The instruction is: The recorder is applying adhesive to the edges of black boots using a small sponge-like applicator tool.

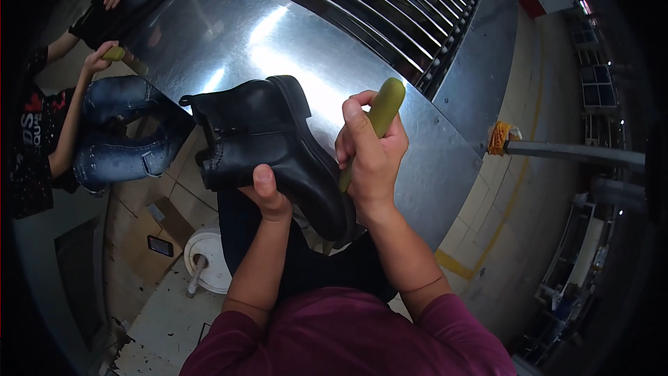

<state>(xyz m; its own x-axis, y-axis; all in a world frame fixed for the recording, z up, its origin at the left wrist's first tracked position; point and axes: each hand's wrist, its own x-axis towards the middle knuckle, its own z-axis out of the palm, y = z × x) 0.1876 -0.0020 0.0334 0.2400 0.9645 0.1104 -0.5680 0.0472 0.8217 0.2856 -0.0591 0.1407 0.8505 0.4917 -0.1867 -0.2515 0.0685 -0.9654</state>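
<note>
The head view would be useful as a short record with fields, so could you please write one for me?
Left hand: holding the black ankle boot
Right hand: gripping an olive-green tool beside the boot's sole
Boot pose: sole toward the right hand, toe toward the lap
Work surface: shiny metal table
Beyond it: roller conveyor
Left side: co-worker's hand with a similar green tool

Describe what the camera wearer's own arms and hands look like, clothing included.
Both the left hand and the right hand are bare, with no gloves. The forearms are uncovered, with no watch or bracelet showing. Short, plain maroon sleeves cover the upper arms. No ring shows on the visible fingers; most left ones are hidden.
</note>
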